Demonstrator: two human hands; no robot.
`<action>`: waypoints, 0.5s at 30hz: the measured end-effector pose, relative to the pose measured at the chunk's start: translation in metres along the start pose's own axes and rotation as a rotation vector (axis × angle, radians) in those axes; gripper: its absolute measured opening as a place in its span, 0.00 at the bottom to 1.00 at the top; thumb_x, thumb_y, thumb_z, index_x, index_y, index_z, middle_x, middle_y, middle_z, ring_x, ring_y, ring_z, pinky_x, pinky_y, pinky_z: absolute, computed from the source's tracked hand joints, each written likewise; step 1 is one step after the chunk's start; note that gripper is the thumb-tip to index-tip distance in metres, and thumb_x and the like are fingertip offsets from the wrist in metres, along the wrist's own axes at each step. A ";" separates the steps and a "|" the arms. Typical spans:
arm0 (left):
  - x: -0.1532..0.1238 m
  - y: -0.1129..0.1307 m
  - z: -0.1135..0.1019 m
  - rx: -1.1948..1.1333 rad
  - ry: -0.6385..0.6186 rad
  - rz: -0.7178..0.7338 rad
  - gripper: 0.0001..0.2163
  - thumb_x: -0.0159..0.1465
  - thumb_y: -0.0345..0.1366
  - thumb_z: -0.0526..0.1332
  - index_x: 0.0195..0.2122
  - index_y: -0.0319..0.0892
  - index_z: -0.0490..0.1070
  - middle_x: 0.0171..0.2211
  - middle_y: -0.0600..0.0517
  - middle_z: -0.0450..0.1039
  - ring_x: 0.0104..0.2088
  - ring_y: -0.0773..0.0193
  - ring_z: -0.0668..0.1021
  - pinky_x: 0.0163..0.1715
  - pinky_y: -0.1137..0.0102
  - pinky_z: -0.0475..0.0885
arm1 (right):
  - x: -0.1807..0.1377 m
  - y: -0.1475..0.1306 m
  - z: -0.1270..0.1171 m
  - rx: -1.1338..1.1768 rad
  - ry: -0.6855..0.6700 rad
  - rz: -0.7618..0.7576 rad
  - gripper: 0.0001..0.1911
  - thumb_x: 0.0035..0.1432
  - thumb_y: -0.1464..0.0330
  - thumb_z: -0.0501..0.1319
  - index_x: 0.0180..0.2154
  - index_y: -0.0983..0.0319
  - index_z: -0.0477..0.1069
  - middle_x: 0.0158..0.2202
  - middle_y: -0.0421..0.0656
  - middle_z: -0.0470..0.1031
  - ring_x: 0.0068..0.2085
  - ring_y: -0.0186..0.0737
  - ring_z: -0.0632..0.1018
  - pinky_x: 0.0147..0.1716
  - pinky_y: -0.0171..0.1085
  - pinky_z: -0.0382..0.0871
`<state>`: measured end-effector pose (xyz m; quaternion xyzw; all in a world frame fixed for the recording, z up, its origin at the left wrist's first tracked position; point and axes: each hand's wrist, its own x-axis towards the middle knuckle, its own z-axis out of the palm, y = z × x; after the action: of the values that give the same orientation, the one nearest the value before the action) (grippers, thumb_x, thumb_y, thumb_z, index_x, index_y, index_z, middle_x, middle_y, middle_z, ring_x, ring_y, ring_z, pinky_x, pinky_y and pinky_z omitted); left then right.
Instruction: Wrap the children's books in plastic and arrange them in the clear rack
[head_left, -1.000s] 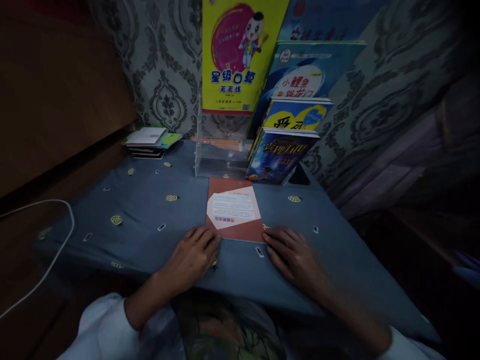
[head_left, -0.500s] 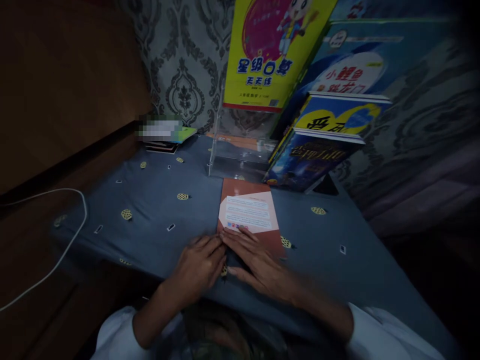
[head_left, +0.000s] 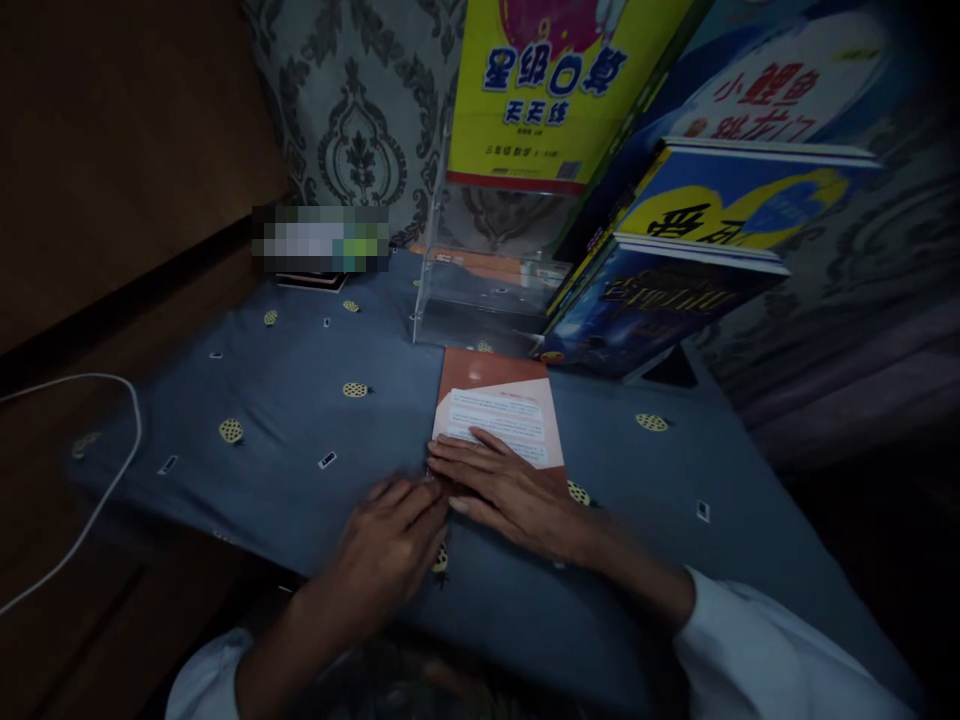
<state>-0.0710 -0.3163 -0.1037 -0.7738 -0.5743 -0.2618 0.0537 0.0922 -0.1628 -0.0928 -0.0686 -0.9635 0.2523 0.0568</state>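
A thin reddish-brown book (head_left: 491, 368) with a pale text panel lies flat on the cloth-covered table, its print upside down to me. Across its near part rests my right hand (head_left: 510, 490), palm down with the fingers stretched out. My left hand (head_left: 397, 530) is at the book's near left corner, its fingers curled and closed on that corner. The fingertips are partly hidden, and the hands almost touch.
Behind the book, a clear acrylic stand (head_left: 480, 320) holds a yellow workbook (head_left: 525, 130) and several other books, including a dark blue one (head_left: 667, 310). A small pile (head_left: 311, 280) sits at the back left. A white cable (head_left: 112, 490) hangs at the left.
My right hand has slid slightly farther up the book, covering more of the text panel. My left hand stays by the near left corner. The view has shifted a little.
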 end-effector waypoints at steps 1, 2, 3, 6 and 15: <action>0.001 -0.001 -0.001 0.008 -0.020 0.003 0.10 0.71 0.29 0.55 0.50 0.37 0.72 0.47 0.45 0.79 0.43 0.54 0.80 0.42 0.59 0.77 | 0.001 0.002 -0.001 -0.009 0.005 -0.004 0.24 0.74 0.61 0.52 0.67 0.57 0.62 0.67 0.49 0.66 0.69 0.44 0.64 0.71 0.58 0.50; 0.001 -0.002 -0.003 0.010 -0.046 0.006 0.09 0.71 0.29 0.55 0.49 0.37 0.72 0.47 0.44 0.79 0.43 0.54 0.80 0.42 0.59 0.78 | 0.001 0.003 -0.001 -0.017 0.009 -0.012 0.23 0.74 0.62 0.52 0.67 0.57 0.62 0.67 0.48 0.66 0.69 0.44 0.65 0.70 0.58 0.50; 0.002 -0.003 -0.005 0.003 -0.074 0.013 0.09 0.71 0.30 0.55 0.48 0.37 0.72 0.47 0.45 0.79 0.43 0.54 0.80 0.42 0.59 0.78 | 0.001 0.005 -0.001 -0.024 0.014 -0.020 0.23 0.74 0.62 0.51 0.67 0.56 0.62 0.67 0.48 0.67 0.69 0.43 0.65 0.70 0.58 0.51; 0.008 -0.010 -0.012 -0.039 -0.164 0.033 0.08 0.71 0.30 0.57 0.49 0.39 0.72 0.48 0.46 0.78 0.46 0.54 0.79 0.45 0.59 0.78 | 0.000 0.008 0.003 -0.056 0.043 -0.054 0.23 0.74 0.64 0.50 0.67 0.55 0.60 0.67 0.47 0.66 0.69 0.43 0.65 0.70 0.58 0.52; 0.034 -0.037 -0.024 -0.131 -0.357 0.096 0.14 0.70 0.31 0.59 0.57 0.40 0.69 0.54 0.46 0.75 0.54 0.56 0.78 0.55 0.60 0.74 | -0.009 0.014 0.019 -0.175 0.311 -0.073 0.32 0.72 0.66 0.53 0.72 0.59 0.47 0.66 0.52 0.67 0.67 0.47 0.68 0.65 0.54 0.66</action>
<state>-0.1061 -0.2836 -0.0756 -0.8362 -0.5190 -0.1542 -0.0872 0.0996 -0.1616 -0.1171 -0.0764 -0.9633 0.1516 0.2081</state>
